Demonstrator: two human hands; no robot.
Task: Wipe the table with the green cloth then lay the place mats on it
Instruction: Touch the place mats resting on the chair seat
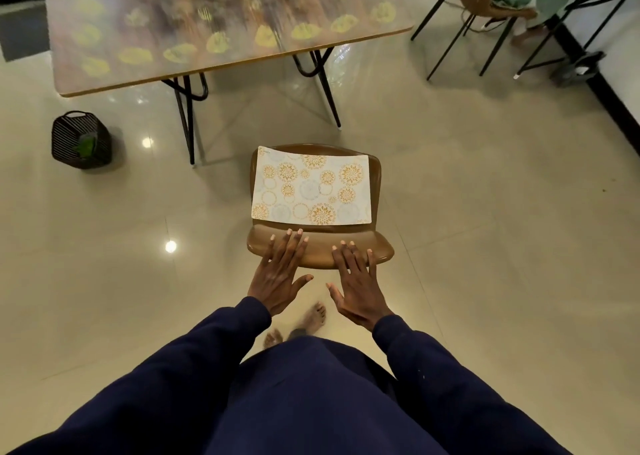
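Note:
A pale place mat (311, 187) with gold and blue flower circles lies flat on the seat of a brown chair (320, 252) in the middle of the view. My left hand (280, 274) and my right hand (356, 281) hover over the chair's near edge, fingers straight and spread, holding nothing. The table (194, 21), with a leaf-patterned glossy top, stands beyond the chair at the upper left. Something green (85, 148), perhaps the cloth, sits inside a black slatted basket (81, 139) on the floor at the left.
A second brown chair (485, 0) with black legs stands at the upper right, with green fabric on it. A dark box (22, 24) sits at the far left. A black-edged ledge (609, 73) runs along the right. My bare feet (298, 326) stand on glossy tile.

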